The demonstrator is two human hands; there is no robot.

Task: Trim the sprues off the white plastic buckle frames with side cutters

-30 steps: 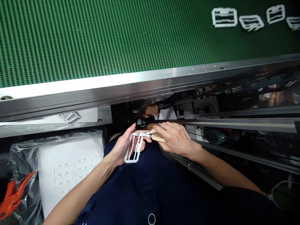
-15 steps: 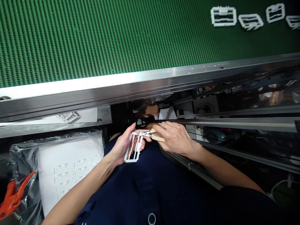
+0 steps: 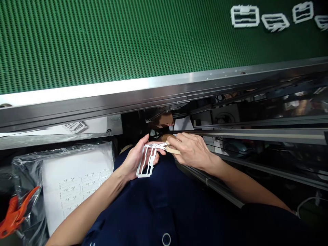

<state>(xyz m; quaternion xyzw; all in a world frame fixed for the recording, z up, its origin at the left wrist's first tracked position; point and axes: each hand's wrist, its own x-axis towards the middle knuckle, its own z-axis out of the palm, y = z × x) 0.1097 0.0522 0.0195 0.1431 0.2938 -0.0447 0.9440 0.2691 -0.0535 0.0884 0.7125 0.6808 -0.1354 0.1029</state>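
Observation:
My left hand (image 3: 133, 158) grips a white plastic frame (image 3: 144, 176) with long slots, holding it tilted in front of my dark blue shirt. In my right hand (image 3: 191, 148) is a pair of nippers (image 3: 174, 150) with pale cream handles. Their metal jaws lie at the top edge of the frame, close to my left fingertips. The handles are nearly together. Whether the jaw tips touch the plastic is too small to tell.
A green ribbed conveyor belt (image 3: 115, 41) with a metal edge rail (image 3: 153, 83) runs across ahead. Several similar white frames (image 3: 245, 16) lie on it at right. At left are a printed sheet in clear plastic (image 3: 77, 162) and an orange-handled tool (image 3: 15, 213). Metal rails (image 3: 269, 135) stand at right.
The handles of the nippers have come closer together in my right hand. The left hand and the frame have hardly moved. The view has shifted slightly.

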